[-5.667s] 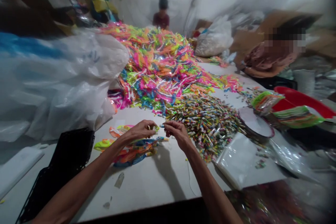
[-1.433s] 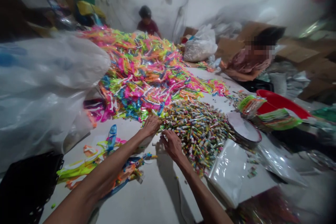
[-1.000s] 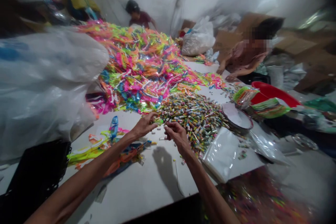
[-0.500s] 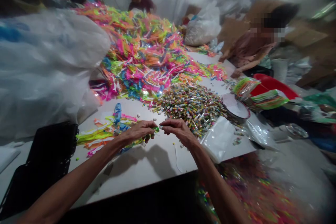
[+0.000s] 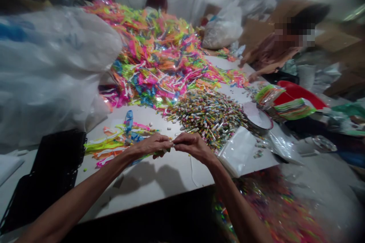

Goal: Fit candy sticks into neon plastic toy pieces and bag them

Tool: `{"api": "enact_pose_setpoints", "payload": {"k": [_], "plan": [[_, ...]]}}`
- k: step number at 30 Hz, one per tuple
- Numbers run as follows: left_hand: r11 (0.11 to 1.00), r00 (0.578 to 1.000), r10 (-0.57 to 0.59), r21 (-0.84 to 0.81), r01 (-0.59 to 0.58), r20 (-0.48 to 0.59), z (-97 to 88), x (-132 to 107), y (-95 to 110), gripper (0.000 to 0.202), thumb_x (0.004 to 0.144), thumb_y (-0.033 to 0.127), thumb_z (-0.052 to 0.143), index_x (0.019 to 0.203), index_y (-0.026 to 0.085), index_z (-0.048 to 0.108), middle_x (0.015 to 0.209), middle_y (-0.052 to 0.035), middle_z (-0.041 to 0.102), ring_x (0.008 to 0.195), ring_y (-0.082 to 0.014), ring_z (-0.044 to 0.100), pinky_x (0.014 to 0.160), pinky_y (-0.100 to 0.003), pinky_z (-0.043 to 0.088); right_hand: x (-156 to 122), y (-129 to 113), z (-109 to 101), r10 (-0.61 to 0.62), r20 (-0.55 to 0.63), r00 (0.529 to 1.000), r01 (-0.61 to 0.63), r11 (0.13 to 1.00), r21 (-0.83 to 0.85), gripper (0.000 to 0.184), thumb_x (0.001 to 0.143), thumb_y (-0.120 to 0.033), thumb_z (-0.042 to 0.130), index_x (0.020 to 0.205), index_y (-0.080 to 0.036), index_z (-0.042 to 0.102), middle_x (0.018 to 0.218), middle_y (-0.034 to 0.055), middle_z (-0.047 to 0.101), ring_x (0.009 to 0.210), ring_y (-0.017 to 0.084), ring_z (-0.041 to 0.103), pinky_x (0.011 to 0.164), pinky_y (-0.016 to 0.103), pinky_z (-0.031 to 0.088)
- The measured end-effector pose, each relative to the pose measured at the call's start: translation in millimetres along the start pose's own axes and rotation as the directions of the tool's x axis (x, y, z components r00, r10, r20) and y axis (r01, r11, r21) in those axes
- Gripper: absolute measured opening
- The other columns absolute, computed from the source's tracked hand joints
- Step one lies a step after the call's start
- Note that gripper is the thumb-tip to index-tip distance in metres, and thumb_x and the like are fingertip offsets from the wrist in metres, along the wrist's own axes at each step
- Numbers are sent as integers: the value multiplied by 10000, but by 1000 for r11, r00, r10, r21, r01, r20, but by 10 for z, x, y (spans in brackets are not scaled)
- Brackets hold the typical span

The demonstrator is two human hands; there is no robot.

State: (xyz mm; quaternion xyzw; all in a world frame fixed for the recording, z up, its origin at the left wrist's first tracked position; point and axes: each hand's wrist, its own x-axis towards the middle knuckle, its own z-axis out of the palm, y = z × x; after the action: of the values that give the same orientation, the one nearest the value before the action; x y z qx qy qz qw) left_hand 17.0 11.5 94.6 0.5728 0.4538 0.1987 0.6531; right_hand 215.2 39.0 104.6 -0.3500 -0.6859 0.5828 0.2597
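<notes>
My left hand [image 5: 158,145] and my right hand [image 5: 191,145] meet over the white table, fingertips almost touching. Both are closed in a pinch. What they pinch is small and mostly hidden; a pale bit shows between the fingertips, and something greenish peeks out under my left fingers. Left of my left hand lies a loose batch of coloured plastic strips [image 5: 110,145] in yellow, orange, pink and blue. Beyond my right hand rises a heap of small, clear-wrapped tubes [image 5: 212,115] with multicoloured contents.
A large pile of neon plastic pieces [image 5: 159,53] covers the table's far part. Clear plastic bags [image 5: 236,150] lie at the right edge. A big translucent sack [image 5: 57,72] and black trays [image 5: 57,159] stand left. Two people sit farther back, near a red basin [image 5: 299,97].
My hands have drawn closer until the fingertips nearly meet. The green piece seen in my left fingers is now mostly covered. The view has shifted slightly.
</notes>
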Motion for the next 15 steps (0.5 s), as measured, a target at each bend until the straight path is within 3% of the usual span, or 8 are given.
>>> {"api": "enact_pose_setpoints", "payload": {"k": [6,8,10,12,14,15], "plan": [[997,998,33,74,-37,58,-96,-67,-146,321,790,465,493,699,161,544,556,26,480,463,-93,412,447,-217,301,-12,62,193,-23,51,998,25,999,-37,177,750,-321,642,841,-206,741,744,28,658,671,152,571,597,254,424],[983,999,21,182,-29,47,-244,-173,-199,316,792,465,493,702,172,572,595,14,514,519,-112,448,477,-220,306,93,178,205,16,101,995,-10,999,-54,210,753,-345,638,868,-199,733,762,24,662,667,154,574,579,245,421],[917,1000,27,399,-29,12,-465,-309,-248,319,802,466,482,704,190,606,648,5,560,594,-137,493,539,-228,324,300,327,140,31,49,998,-21,982,-190,236,753,-345,638,906,-184,717,801,30,668,702,164,585,612,248,433],[754,994,53,656,20,-91,-718,-410,-279,319,787,484,501,734,203,642,723,-11,606,696,-175,536,635,-248,347,582,487,25,11,-106,994,-61,876,-479,230,768,-298,617,944,-170,692,872,53,667,773,182,591,675,266,438],[577,961,109,803,148,-255,-939,-387,-271,335,776,497,511,861,211,662,863,-40,643,819,-219,558,736,-287,357,879,636,-75,-13,-198,980,-146,632,-761,199,794,-205,549,942,-161,675,946,86,653,815,198,587,698,283,427],[531,935,134,821,212,-328,-1023,-308,-251,350,785,483,505,945,207,650,948,-59,645,876,-236,559,773,-307,359,1012,703,-102,-13,-198,980,-163,513,-843,210,800,-156,507,932,-160,670,985,101,643,827,203,585,700,289,421]]}}
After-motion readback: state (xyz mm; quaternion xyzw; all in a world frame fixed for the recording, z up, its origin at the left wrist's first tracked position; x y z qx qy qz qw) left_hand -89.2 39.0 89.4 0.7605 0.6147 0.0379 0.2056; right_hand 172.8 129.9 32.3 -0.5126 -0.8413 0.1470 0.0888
